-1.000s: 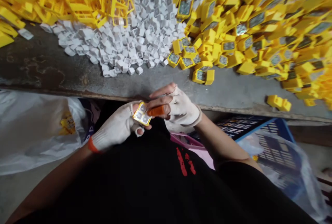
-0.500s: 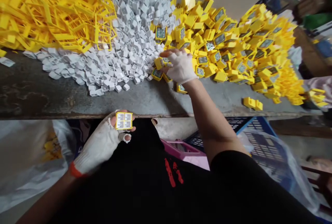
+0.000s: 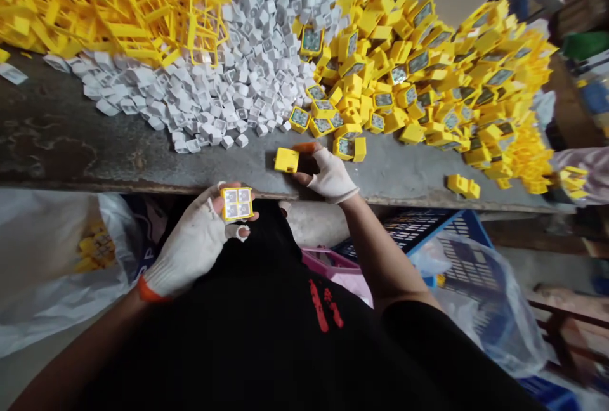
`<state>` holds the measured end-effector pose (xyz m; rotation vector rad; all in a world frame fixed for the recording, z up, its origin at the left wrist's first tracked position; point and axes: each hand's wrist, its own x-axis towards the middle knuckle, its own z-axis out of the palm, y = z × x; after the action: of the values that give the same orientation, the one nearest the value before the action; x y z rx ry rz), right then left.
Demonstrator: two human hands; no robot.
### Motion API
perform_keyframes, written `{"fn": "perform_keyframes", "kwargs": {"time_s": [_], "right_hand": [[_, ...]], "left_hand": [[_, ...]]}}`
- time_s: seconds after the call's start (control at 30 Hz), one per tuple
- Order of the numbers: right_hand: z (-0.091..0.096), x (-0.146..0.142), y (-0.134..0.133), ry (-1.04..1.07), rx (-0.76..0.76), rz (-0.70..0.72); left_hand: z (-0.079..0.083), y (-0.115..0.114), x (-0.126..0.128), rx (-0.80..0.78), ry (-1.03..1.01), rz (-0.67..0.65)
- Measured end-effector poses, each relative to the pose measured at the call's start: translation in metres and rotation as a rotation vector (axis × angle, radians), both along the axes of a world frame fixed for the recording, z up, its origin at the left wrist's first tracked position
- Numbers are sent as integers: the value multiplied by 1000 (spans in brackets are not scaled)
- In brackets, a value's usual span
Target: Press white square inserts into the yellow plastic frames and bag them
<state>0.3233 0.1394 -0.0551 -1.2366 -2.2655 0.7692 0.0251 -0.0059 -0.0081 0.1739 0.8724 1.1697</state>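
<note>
1. Weathered grey bench top [image 3: 71, 135], stained and rust-marked along its front edge, carries three heaps: a tangle of yellow plastic sprue frames [image 3: 143, 8], a mound of small white square caps [image 3: 247, 87], and a large pile of yellow square housings with dark inset faces [image 3: 419, 75].
2. Left hand [image 3: 195, 240], in a white fingerless knit glove [image 3: 183, 252] with an orange cuff, is raised just off the bench edge, over the black shirt [image 3: 238, 341]. Its bare fingers [image 3: 242, 231] curl around a small yellow square frame [image 3: 236, 203] with four grey panels, gripping it by the edges with the face turned up.
3. Right hand [image 3: 330, 176] lies on the bench top, its fingers loosely spread, with an orange finger cot [image 3: 304, 147] on one fingertip. A yellow plastic block [image 3: 287, 160] sits flat just beside those fingers; they seem to be barely touching it or just short of it, which is hard to tell from this angle.
4. Below the bench are a white plastic bag [image 3: 52, 259], a pink tray [image 3: 328, 262], and a blue crate [image 3: 451, 233] partly covered in clear plastic.
5. At the far right, another person's sleeve [image 3: 580, 173] reaches in beside the yellow pile.
</note>
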Motion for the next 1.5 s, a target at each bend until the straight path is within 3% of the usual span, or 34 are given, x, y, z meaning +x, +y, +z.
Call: {"fn": "perform_keyframes", "kwargs": {"time_s": [0.1,0.17,0.23,0.4,0.5,0.57,0.67,0.83,1.07,1.27,1.5], "right_hand": [[-1,6,-9,-233,80,-145],[6,4,-7,-328,121,-170],[15,-2,-4,-340,167,-85],[37,-17,14,-435,182,284],[48,-20,20,-527,183,364],[55,-26,12,-492,258,336],[65,-42,-17,-268,357,341],[69,-71,-52,-56,239,366],[65,-76,-49,4,232,385],[63,-78,-52,-21,141,344],[64,-75,-57,-17,281,404]], "left_hand": [[-5,-3,2,17,14,-17],[-7,-6,2,33,23,-1],[-8,-9,2,59,25,16],[-5,-13,1,62,77,16],[-3,-14,3,4,103,18],[-2,-14,6,-18,67,37],[0,-14,8,-13,4,55],[9,-15,8,-14,1,79],[6,-18,9,-34,9,82],[5,-22,8,8,55,77],[5,-27,12,102,107,105]]}}
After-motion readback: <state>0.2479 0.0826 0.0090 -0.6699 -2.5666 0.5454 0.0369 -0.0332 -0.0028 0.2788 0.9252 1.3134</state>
